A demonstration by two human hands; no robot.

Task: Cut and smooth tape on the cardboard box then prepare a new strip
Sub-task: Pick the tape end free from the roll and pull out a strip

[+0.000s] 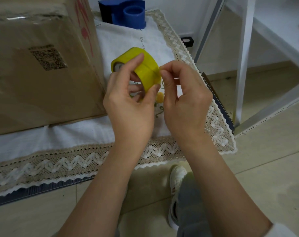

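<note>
1. A desk [230, 122] under a white lace-edged cloth [73, 137] carried the box [39, 69] and a blue dispenser [126, 11]; pale floor tiles [265, 159] lay around.
2. Left hand [128, 106] gripped the tape [141, 69] above the cloth; right hand [184, 100] fingers [165, 72] pinched its loose end.

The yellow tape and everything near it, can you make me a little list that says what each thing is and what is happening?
tape roll: yellow, held above the cloth
left hand: grips the roll
right hand: pinches the tape's loose end at the roll
cardboard box: on the table, left of the hands
blue dispenser: behind, on the white lace cloth
</note>
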